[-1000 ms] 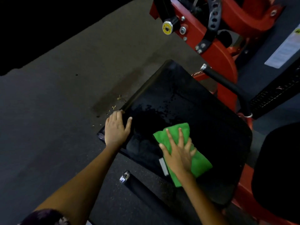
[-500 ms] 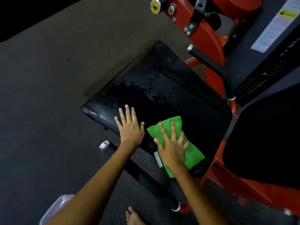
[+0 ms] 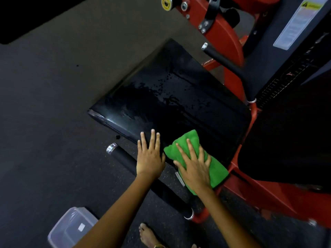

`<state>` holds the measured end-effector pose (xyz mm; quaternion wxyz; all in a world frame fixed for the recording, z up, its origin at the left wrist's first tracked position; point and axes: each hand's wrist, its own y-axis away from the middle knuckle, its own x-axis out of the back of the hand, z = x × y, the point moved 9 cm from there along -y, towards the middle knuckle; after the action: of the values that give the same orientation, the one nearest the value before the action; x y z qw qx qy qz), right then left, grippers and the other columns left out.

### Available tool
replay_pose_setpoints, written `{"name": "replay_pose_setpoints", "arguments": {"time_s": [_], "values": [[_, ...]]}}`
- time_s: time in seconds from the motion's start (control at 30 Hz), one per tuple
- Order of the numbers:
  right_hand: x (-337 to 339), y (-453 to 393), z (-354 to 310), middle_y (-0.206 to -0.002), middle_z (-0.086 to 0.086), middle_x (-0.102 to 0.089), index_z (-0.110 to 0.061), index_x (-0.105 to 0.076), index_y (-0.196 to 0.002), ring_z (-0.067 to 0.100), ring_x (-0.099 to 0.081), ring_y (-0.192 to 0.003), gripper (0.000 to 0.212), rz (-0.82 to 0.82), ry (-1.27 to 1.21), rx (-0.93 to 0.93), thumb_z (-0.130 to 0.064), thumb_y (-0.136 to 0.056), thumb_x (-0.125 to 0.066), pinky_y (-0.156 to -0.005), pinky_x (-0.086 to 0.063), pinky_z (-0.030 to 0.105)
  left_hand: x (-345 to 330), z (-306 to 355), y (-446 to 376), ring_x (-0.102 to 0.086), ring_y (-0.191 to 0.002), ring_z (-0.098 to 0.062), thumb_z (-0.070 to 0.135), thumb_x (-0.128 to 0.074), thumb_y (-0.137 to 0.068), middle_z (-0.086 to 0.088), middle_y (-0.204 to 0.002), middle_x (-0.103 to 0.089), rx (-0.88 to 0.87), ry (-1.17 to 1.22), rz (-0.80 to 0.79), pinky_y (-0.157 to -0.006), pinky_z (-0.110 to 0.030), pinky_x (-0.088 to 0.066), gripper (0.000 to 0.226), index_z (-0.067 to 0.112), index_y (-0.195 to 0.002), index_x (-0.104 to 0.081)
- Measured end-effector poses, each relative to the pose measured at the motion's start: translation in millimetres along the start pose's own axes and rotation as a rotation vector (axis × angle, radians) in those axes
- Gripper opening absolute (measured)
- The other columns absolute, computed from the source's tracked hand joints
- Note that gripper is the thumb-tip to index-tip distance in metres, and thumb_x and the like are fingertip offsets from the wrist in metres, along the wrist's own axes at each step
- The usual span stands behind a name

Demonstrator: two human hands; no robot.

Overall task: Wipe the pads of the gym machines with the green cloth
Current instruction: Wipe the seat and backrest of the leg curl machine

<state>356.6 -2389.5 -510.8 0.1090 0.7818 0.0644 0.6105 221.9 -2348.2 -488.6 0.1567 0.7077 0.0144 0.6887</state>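
A black seat pad (image 3: pixel 179 97) of a red gym machine fills the middle of the view, with wet streaks and drops on its surface. The folded green cloth (image 3: pixel 216 169) lies on the pad's near right corner. My right hand (image 3: pixel 194 165) presses flat on the cloth with fingers spread. Just left of the cloth, my left hand (image 3: pixel 150 154) rests flat on the pad's near edge, fingers straight. A second black pad (image 3: pixel 290 144) stands at the right.
The red machine frame (image 3: pixel 225 33) rises behind and to the right of the seat. Black handles stick out at the near left (image 3: pixel 125 158) and the far right (image 3: pixel 220 56). A clear plastic tub (image 3: pixel 71 228) sits on the dark floor near my bare foot (image 3: pixel 147 235).
My left hand slid from the pad's left corner along the near edge to beside the cloth. The cloth and right hand moved toward the pad's near right corner. The view pulled back.
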Motion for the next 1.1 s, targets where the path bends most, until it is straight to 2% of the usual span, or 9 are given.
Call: {"name": "replay_pose_setpoints", "arguments": {"time_s": [0.13,0.2,0.3,0.47,0.53,0.63,0.77,0.9,1.1], "values": [[0.1,23.3,53.6,-0.153,-0.008,-0.028,-0.044,-0.021,-0.144,0.037,-0.043,-0.129,0.057,0.016,-0.027,-0.118,-0.065,-0.091,-0.012,-0.092,-0.040,0.060,0.1,24.7,12.9,-0.004,-0.146,-0.030,0.043,-0.020,-0.098,-0.001,-0.158,-0.005,-0.274,-0.065,-0.025,-0.118,-0.042,-0.005,0.060,0.017,-0.151,-0.014],[5.6,11.8,64.6,-0.159,-0.008,-0.008,-0.046,-0.010,-0.146,0.036,-0.020,-0.141,0.056,0.022,-0.108,-0.235,-0.063,-0.093,-0.020,-0.104,-0.026,0.059,7.4,31.7,13.3,-0.041,-0.134,-0.026,0.039,-0.025,-0.090,-0.005,-0.143,-0.046,-0.337,-0.041,0.000,-0.110,-0.042,-0.031,0.057,0.015,-0.133,-0.054],[12.2,-10.7,41.3,-0.159,-0.007,0.005,-0.048,-0.006,-0.147,0.038,-0.007,-0.142,0.058,0.030,-0.158,-0.302,-0.061,-0.094,-0.026,-0.107,-0.017,0.059,10.3,29.4,12.8,-0.061,-0.111,-0.025,0.036,-0.034,-0.081,-0.005,-0.117,-0.066,-0.324,-0.008,0.011,-0.094,-0.042,-0.048,0.049,0.016,-0.108,-0.070],[-6.9,18.9,22.8,-0.149,-0.005,-0.038,-0.043,-0.031,-0.142,0.038,-0.048,-0.122,0.059,-0.017,-0.044,-0.035,-0.062,-0.087,-0.023,-0.087,-0.042,0.058,11.1,29.8,15.6,-0.064,-0.106,-0.025,0.035,-0.037,-0.077,-0.006,-0.111,-0.068,-0.324,0.011,0.010,-0.085,-0.038,-0.053,0.047,0.014,-0.100,-0.071],[-11.0,36.4,54.8,-0.151,-0.008,-0.034,-0.044,-0.025,-0.144,0.037,-0.048,-0.123,0.057,-0.009,-0.076,-0.103,-0.061,-0.089,-0.027,-0.086,-0.044,0.056,9.8,29.1,15.3,-0.063,-0.108,-0.024,0.037,-0.037,-0.078,-0.004,-0.113,-0.068,-0.318,0.030,0.008,-0.082,-0.037,-0.054,0.048,0.014,-0.103,-0.071],[-6.5,25.5,93.1,-0.155,-0.018,0.006,-0.050,-0.003,-0.143,0.036,-0.015,-0.142,0.058,0.033,-0.233,-0.300,-0.059,-0.093,-0.031,-0.104,-0.028,0.057,8.9,27.0,16.7,-0.063,-0.109,-0.022,0.040,-0.037,-0.077,-0.002,-0.115,-0.068,-0.302,0.054,0.020,-0.081,-0.035,-0.054,0.051,0.015,-0.105,-0.072],[6.8,-11.3,73.2,-0.159,-0.009,0.008,-0.047,-0.008,-0.147,0.039,-0.004,-0.143,0.057,0.062,-0.265,-0.439,-0.058,-0.095,-0.027,-0.107,-0.015,0.062,12.4,26.5,12.5,-0.059,-0.117,-0.023,0.046,-0.037,-0.077,-0.004,-0.125,-0.063,-0.286,-0.012,0.063,-0.096,-0.040,-0.048,0.061,0.012,-0.120,-0.064],[-2.0,15.4,32.6,-0.152,-0.005,-0.033,-0.041,-0.029,-0.144,0.040,-0.042,-0.129,0.058,0.028,-0.094,-0.075,-0.058,-0.089,-0.029,-0.094,-0.039,0.061,5.0,23.9,8.3,-0.037,-0.136,-0.028,0.061,-0.038,-0.079,-0.008,-0.146,-0.041,-0.242,-0.075,0.028,-0.108,-0.047,-0.020,0.080,0.010,-0.141,-0.042],[5.8,9.1,112.9,-0.157,-0.012,0.011,-0.043,-0.010,-0.148,0.034,-0.020,-0.141,0.056,0.107,-0.373,-0.498,-0.052,-0.097,-0.031,-0.108,-0.028,0.054,-6.3,23.6,5.6,0.023,-0.139,-0.020,0.075,-0.004,-0.074,0.001,-0.153,0.019,-0.238,-0.102,-0.019,-0.114,-0.042,0.013,0.092,0.022,-0.148,0.010]]}}
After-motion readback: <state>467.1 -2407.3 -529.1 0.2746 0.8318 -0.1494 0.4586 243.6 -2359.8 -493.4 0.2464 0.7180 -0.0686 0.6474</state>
